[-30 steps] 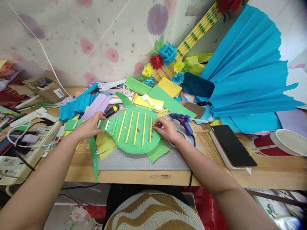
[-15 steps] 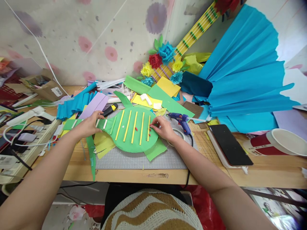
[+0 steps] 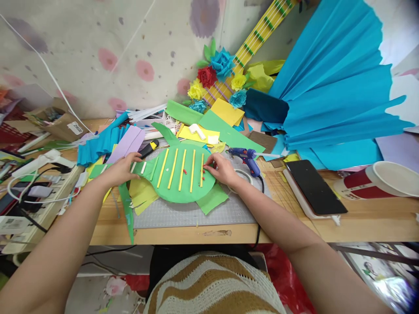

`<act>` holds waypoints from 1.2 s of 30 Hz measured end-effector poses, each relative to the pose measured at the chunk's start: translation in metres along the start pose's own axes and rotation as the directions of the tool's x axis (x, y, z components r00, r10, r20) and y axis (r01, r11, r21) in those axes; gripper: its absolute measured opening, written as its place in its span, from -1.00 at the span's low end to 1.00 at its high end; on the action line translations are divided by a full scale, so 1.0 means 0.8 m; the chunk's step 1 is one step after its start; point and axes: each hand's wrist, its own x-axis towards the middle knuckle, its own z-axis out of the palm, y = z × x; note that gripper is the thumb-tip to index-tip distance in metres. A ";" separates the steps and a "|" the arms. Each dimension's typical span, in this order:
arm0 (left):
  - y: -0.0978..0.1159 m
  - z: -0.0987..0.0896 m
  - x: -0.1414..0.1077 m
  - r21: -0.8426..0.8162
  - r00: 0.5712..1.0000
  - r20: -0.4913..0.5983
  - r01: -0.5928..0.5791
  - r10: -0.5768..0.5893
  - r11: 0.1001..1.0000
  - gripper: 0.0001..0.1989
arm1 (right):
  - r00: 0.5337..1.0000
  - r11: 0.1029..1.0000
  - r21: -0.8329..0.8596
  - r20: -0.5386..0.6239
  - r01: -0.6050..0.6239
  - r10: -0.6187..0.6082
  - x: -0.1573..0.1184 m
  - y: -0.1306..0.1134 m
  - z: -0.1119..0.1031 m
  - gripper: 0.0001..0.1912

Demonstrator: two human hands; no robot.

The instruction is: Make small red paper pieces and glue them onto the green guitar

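A green paper guitar-like shape (image 3: 178, 196) lies flat with its round body in the middle of the grey cutting mat (image 3: 183, 219). Several yellow strips (image 3: 181, 174) cross the body, and white strips (image 3: 143, 168) cross its neck. My left hand (image 3: 125, 170) is closed over the neck, thumb and fingers at its two edges. Fingertips pinched, my right hand (image 3: 223, 169) presses a small red piece (image 3: 205, 166) at the rightmost yellow strip. More red bits (image 3: 185, 172) sit on the body.
Right of the body lies a blue glue gun (image 3: 249, 162) with its cable. A utility knife (image 3: 149, 148) is behind the neck. Coloured paper scraps (image 3: 229, 135) fill the back. A phone (image 3: 316, 187) and paper cup (image 3: 376, 181) stand right; a power strip (image 3: 42, 196) lies left.
The camera view has shifted slightly. Both hands stay at the same places on the green guitar shape, with the right fingertips still at the rightmost yellow strip.
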 end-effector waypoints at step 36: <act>0.240 0.053 0.065 -0.541 0.974 -0.207 -0.035 -0.093 0.840 -0.78 | 0.984 0.952 -0.252 -0.004 0.173 -0.180 0.011 -0.037 -0.033 -0.91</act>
